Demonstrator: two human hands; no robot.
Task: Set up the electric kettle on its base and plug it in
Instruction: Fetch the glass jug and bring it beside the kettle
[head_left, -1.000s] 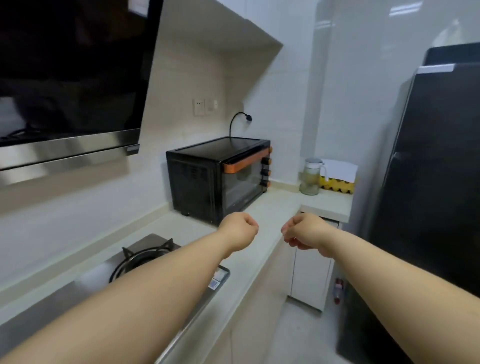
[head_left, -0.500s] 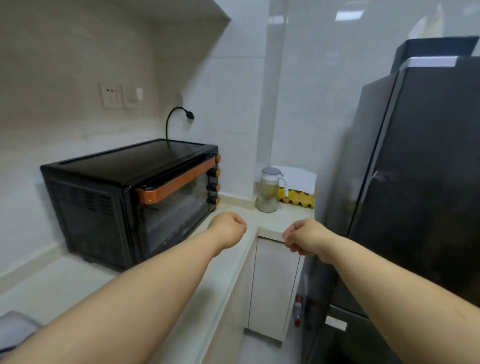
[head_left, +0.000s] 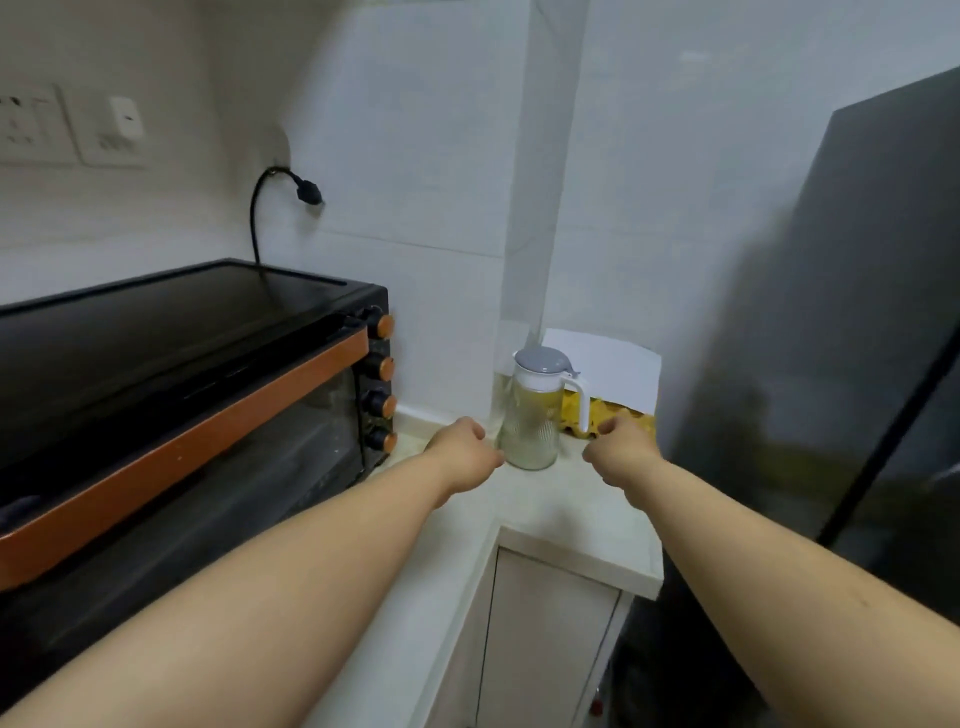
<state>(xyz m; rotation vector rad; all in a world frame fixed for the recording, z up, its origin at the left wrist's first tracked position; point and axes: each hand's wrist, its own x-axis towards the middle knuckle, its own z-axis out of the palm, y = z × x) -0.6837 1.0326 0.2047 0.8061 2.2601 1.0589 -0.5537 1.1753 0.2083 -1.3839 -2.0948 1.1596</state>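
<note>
No electric kettle or kettle base is in view. A ribbed glass jug (head_left: 535, 421) with a grey lid and white handle stands at the back of the pale countertop (head_left: 566, 514). My left hand (head_left: 467, 457) is a closed fist just left of the jug, close to it, holding nothing. My right hand (head_left: 618, 452) is also curled into a fist just right of the jug, near its handle, and holds nothing. White wall sockets (head_left: 67, 127) sit on the wall at the upper left. A loose black plug (head_left: 309, 192) on a cord sticks up behind the oven.
A black toaster oven (head_left: 171, 395) with an orange handle and knobs fills the counter on the left. A dark fridge (head_left: 852, 364) stands at the right. Behind the jug lie a white sheet (head_left: 608, 364) and a yellow egg tray (head_left: 576, 415). A white cabinet door (head_left: 545, 639) is below the counter.
My view has moved forward and right, toward the counter corner. Both fists have reached ahead and now flank the glass jug. The stove and hood have left the view.
</note>
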